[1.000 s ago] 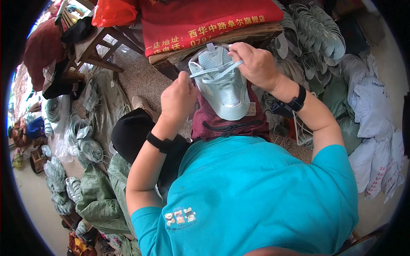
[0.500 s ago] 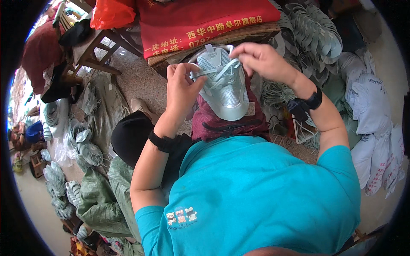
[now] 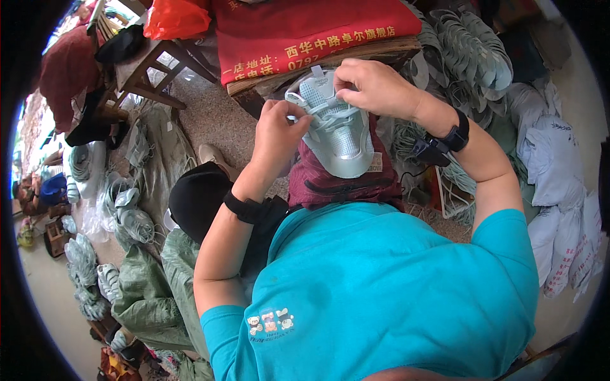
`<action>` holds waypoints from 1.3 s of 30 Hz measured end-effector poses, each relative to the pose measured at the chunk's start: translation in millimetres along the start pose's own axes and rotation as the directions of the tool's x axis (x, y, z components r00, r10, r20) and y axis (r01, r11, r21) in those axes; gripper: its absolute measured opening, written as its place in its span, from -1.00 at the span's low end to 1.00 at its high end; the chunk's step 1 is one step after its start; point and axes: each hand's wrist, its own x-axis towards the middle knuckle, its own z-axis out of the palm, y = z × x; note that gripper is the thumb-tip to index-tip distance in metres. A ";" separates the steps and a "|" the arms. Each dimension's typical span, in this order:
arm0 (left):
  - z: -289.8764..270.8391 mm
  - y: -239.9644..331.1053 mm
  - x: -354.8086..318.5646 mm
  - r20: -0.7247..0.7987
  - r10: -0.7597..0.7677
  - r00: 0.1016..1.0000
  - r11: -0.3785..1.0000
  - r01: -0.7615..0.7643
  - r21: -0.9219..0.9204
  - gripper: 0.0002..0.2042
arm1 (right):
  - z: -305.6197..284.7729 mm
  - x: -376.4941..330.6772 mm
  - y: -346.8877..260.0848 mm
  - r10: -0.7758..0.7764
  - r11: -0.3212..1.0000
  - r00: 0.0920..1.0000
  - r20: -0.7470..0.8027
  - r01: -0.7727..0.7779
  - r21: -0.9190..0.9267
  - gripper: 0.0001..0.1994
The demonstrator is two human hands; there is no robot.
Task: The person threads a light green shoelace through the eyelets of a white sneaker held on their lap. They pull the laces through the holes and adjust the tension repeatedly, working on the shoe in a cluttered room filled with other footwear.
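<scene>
Left hand (image 3: pixel 279 133) pinches a pale flat lace (image 3: pixel 300 103) at the near-left side of the pale mint-green mesh shoe upper (image 3: pixel 340 130), fingers closed on the strand. Right hand (image 3: pixel 375 86) grips the upper's far edge by the tongue, thumb and fingers closed on fabric and lace together. The upper rests toe toward the person on a maroon padded cloth (image 3: pixel 343 181) draped over the lap, just in front of the worn wooden desk (image 3: pixel 381 51) carrying a red printed banner (image 3: pixel 305 28).

Step in hand, as judged: lacing the upper, with the strand being drawn through the top eyelets. The next move would call for holding the tongue steady while the lace end is fed through a small hole, a fine two-finger action.

Materials: the upper is an open woven mesh with smoother, slightly glossy overlay at the toe; the lace is flat and limp. Right of the upper lie stacked pale green soles (image 3: pixel 470 51) with ribbed tread and white sacks (image 3: pixel 553 165); left of it, bundled laces in clear bags (image 3: pixel 127 216).
</scene>
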 end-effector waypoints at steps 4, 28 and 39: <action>-1.6 2.7 1.9 0.097 -0.226 0.969 0.840 0.244 -0.485 -0.78 | 1.9 -1.0 -3.3 0.100 0.989 0.994 0.033 -0.103 0.105 -0.87; 3.1 -12.7 -7.4 0.130 -0.189 0.973 0.854 0.228 -0.467 -0.86 | 4.3 -4.4 0.0 0.246 0.894 0.964 0.106 -0.268 0.359 -0.90; -89.4 -29.9 -14.4 -0.032 0.001 1.000 0.973 -0.008 -0.229 -0.87 | -35.8 -18.5 39.0 0.306 0.736 0.944 0.125 -0.318 0.598 -0.86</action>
